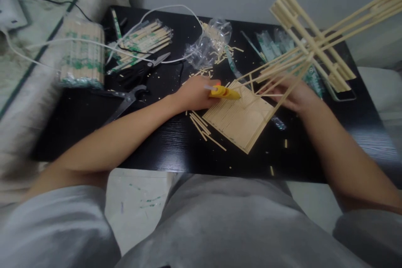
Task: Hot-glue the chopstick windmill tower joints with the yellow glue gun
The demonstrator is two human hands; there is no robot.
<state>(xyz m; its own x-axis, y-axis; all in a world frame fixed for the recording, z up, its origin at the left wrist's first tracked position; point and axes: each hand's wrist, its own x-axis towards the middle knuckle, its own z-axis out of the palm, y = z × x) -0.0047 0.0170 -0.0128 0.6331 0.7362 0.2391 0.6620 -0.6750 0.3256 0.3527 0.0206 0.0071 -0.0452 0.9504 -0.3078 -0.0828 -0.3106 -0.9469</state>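
My left hand (200,93) is closed round a yellow glue gun (228,92). A pale glue stick pokes from its rear, and its front end points right, to where thin sticks meet a flat wooden base (241,123). My right hand (287,92) grips the stick frame (289,60) from behind; its fingers are partly hidden by the sticks. The frame leans up and right from the base, with a cross of long bundled sticks (317,48) at its upper end. Whether the gun's tip touches the sticks, I cannot tell.
On the black table (163,146) lie pliers (128,98), black-handled scissors (141,69), wrapped chopsticks (147,44) and cut sticks (201,125). Crumpled clear plastic (209,46) lies behind my left hand. A packed chopstick bundle (82,52) stands left; a white cable (125,46) crosses the back.
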